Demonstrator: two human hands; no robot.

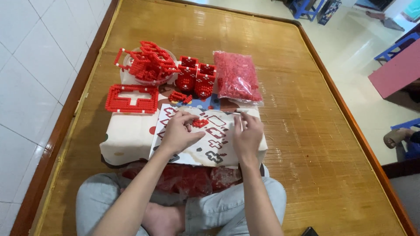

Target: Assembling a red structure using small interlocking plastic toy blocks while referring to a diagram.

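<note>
Fingers of the left hand (178,131) are curling loosely beside a small red brick cluster (200,123), which is lying on the instruction sheet (199,150) with its long axis running 9 to 3 o'clock; whether they are pinching a piece cannot be told. The right hand (247,133), palm down at 3 o'clock of the cluster, is pressing its bent fingers onto the sheet's upper edge, gripping nothing visible. Both forearms are reaching up from 6 o'clock, and red bags (192,179) in the lap are lying partly hidden under the sheet.

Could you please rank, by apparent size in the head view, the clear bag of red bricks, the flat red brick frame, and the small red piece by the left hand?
1. Bag of red bricks.
2. Flat red frame, only slightly smaller, so unsure.
3. Small red piece.
</note>
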